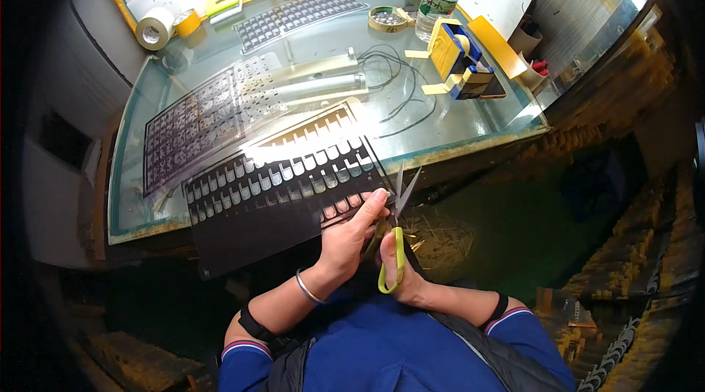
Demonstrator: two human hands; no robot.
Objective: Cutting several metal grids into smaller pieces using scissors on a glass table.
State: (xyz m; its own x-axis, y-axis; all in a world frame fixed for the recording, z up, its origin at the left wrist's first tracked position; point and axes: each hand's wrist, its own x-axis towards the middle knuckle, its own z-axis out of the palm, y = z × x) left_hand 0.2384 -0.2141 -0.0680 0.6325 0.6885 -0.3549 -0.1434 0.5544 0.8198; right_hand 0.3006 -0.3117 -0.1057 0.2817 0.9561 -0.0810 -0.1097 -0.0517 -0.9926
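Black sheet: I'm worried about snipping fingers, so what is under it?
Some fingers of the left hand show through clear spots near the right edge of the sheet. Its opaque black hides whatever else lies beneath, including part of the table.

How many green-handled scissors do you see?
1: the scissors in the right hand, blades spread apart, beside the dark patterned sheet that the left hand holds. Any others could be hidden from this view.
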